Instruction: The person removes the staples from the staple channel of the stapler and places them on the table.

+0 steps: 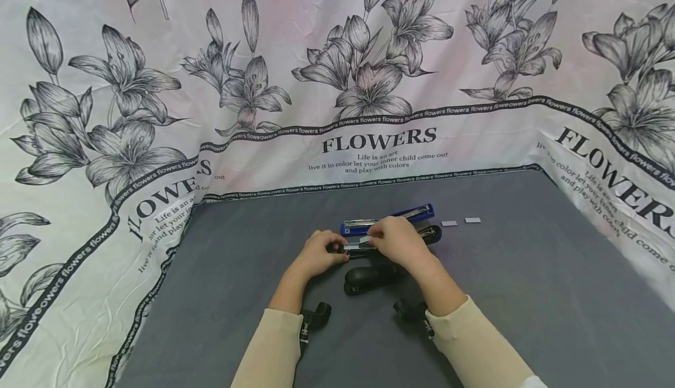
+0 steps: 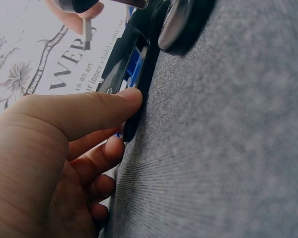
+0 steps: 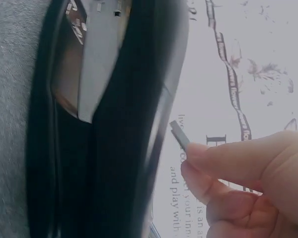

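My left hand (image 1: 318, 253) grips the near end of an opened black stapler (image 1: 354, 247), thumb on one side and curled fingers on the other, as the left wrist view also shows. Its silver staple channel lies exposed. Between thumb and fingertips my right hand (image 1: 403, 240) pinches a short strip of staples (image 3: 180, 135), held above that channel. The right hand covers the middle of the opened stapler; its black top end (image 1: 432, 234) shows beyond. A second black stapler (image 1: 366, 280), closed, lies just in front and looms large in the right wrist view.
Behind the hands lies a blue stapler (image 1: 416, 213), opened out flat. Two small staple strips, a left one (image 1: 449, 223) and a right one (image 1: 473, 220), rest on the grey cloth (image 1: 527, 294) to its right. Flower-printed fabric (image 1: 379, 159) rises behind the table and at both sides.
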The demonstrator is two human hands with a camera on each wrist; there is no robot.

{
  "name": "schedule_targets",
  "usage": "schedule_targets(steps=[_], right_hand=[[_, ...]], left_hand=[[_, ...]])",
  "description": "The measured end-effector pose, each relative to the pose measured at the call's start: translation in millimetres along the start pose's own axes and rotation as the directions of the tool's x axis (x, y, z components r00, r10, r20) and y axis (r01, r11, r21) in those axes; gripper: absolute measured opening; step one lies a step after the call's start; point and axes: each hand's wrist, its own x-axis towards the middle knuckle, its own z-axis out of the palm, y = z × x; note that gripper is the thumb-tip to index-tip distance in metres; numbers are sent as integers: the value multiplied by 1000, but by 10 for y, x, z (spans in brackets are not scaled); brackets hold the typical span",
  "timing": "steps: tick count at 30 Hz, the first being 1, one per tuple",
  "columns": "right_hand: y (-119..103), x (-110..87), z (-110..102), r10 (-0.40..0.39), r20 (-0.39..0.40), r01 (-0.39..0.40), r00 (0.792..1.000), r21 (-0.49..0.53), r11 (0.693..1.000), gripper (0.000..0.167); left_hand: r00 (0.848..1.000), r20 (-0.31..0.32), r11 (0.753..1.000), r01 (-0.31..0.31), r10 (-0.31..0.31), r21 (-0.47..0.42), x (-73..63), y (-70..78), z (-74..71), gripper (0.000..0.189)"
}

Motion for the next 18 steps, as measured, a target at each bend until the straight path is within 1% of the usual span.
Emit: schedule_targets(steps=[4,10,15,18], right_hand=[[41,-37,-51,-11,-15,11,1000,35,999,17],[109,-101,-80,-9,-3,9,1000,84,996,18],[177,-173,-146,12,-32,-8,999,97,995,18],[222,-200,-211,0,-54,5,999,101,995,19]], left_hand=[[1000,2,1000,-1,1,-2,-4,-1,11,26],[1000,-7,1000,16,-16,-4,-29,-8,21,26],[1000,-7,1000,12,-12,-4,-22,-1,25,27],[1000,-7,1000,7,-7,-6,-2,-4,28,27]])
